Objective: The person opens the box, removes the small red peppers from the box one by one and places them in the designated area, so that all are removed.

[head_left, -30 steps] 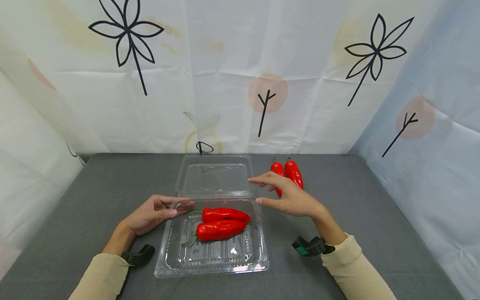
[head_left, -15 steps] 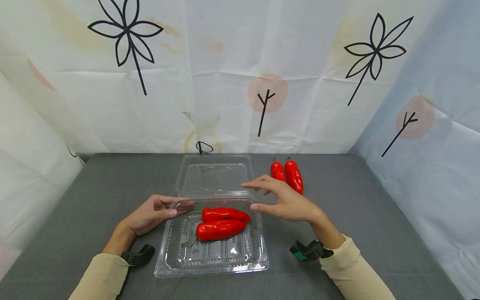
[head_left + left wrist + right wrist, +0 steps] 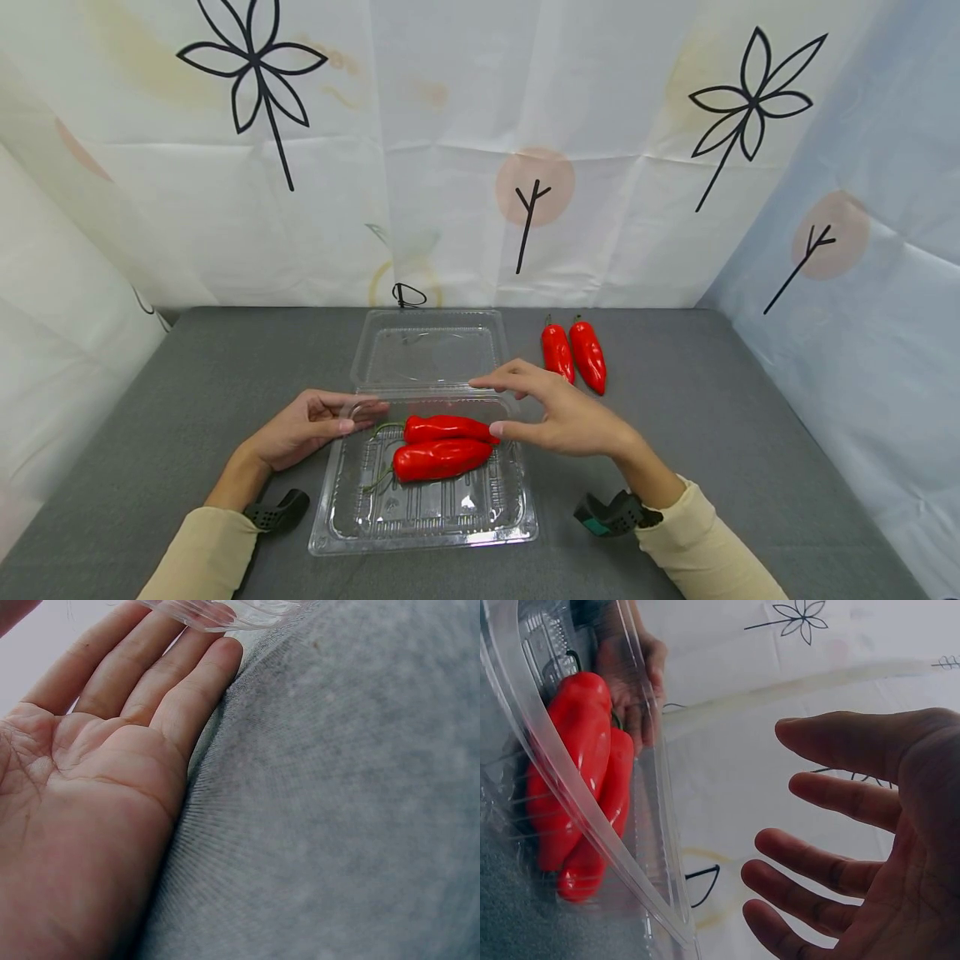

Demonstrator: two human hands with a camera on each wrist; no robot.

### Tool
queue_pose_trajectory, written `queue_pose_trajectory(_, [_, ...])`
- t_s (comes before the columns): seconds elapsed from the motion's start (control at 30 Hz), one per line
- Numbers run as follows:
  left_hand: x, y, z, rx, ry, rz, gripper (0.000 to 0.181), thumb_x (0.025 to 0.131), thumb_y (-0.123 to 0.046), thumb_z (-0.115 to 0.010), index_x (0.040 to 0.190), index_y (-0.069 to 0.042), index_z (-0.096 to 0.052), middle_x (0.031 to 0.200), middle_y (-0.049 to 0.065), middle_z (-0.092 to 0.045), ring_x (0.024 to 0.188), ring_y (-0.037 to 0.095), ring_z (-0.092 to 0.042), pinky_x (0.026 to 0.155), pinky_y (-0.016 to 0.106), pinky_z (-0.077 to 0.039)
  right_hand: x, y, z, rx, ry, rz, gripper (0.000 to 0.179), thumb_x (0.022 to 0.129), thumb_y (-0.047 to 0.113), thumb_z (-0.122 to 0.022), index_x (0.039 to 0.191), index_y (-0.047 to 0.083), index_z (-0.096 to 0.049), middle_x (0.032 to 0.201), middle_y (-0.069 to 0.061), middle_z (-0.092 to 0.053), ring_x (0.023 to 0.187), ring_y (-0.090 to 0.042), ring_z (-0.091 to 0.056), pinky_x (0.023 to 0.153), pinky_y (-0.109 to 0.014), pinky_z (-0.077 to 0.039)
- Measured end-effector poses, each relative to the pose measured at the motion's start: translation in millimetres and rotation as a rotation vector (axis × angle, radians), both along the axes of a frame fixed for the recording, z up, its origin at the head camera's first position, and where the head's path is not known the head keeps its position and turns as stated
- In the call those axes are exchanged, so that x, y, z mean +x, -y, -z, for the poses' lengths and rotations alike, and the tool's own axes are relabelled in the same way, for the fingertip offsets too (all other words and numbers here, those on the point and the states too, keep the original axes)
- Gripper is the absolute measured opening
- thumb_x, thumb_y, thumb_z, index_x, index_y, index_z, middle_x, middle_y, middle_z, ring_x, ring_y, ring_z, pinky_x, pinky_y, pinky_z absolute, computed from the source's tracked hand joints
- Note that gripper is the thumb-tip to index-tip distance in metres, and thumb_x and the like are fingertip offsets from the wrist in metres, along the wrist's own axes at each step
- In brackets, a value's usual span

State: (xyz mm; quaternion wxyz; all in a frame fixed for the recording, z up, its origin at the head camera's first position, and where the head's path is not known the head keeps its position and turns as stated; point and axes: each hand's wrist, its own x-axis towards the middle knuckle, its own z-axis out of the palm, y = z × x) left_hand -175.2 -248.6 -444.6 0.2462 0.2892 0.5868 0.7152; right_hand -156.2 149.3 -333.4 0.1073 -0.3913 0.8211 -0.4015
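Note:
A clear plastic clamshell container (image 3: 427, 512) lies unfolded, its lid (image 3: 429, 354) flat behind the base. Inside the base two red peppers lie side by side, stems to the left: a front pepper (image 3: 441, 461) and a back pepper (image 3: 450, 429). My left hand (image 3: 303, 429) rests at the base's back left corner. Its straight fingers (image 3: 196, 697) touch the plastic in the left wrist view. Above the base's right edge hovers my right hand (image 3: 562, 414), fingers spread and holding nothing. In the right wrist view a gap separates those fingers (image 3: 810, 859) from the container.
Two more red peppers, a left one (image 3: 557, 350) and a right one (image 3: 588, 357), lie on the grey table (image 3: 675, 375) behind my right hand. A printed white cloth (image 3: 442, 125) stands along the table's back, with cloth at both sides too.
My right hand has moved left and a little nearer to me, from the two peppers at the back right to over the base's right edge. The left hand and container stay put.

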Motion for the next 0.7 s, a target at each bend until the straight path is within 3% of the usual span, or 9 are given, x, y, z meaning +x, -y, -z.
queue_pose_trajectory(0.17, [-0.1,-0.1,0.4,-0.001,-0.001,0.000,0.044,0.099,0.012,-0.047,0.143,0.017,-0.044,0.143,0.027,-0.053,0.136,0.028,-0.052,0.111,0.035,-0.043,3.1,4.4,0.6,0.004,0.016,-0.011,0.056,0.092,0.022,-0.075,0.145,0.018,-0.058,0.134,-0.004,-0.059,0.115,-0.019,-0.055,0.090,-0.050,-0.055])
queue_pose_trajectory(0.47, [1.1,-0.3,-1.3,-0.016,0.008,-0.013,0.044,0.099,0.011,-0.048,0.143,0.017,-0.044,0.143,0.025,-0.054,0.136,0.026,-0.053,0.110,0.034,-0.044,8.3,13.3,4.8,-0.012,-0.012,-0.087,0.052,0.094,0.019,-0.073,0.144,0.016,-0.058,0.133,0.002,-0.058,0.119,-0.015,-0.055,0.095,-0.042,-0.054])
queue_pose_trajectory(0.7, [-0.4,-0.3,1.3,0.003,0.006,-0.001,0.043,0.100,0.012,-0.047,0.143,0.018,-0.043,0.143,0.026,-0.054,0.136,0.026,-0.052,0.110,0.034,-0.044,12.0,23.6,12.0,-0.015,-0.016,-0.142,0.050,0.095,0.021,-0.073,0.143,0.013,-0.059,0.134,-0.008,-0.060,0.122,-0.028,-0.057,0.099,-0.045,-0.053])
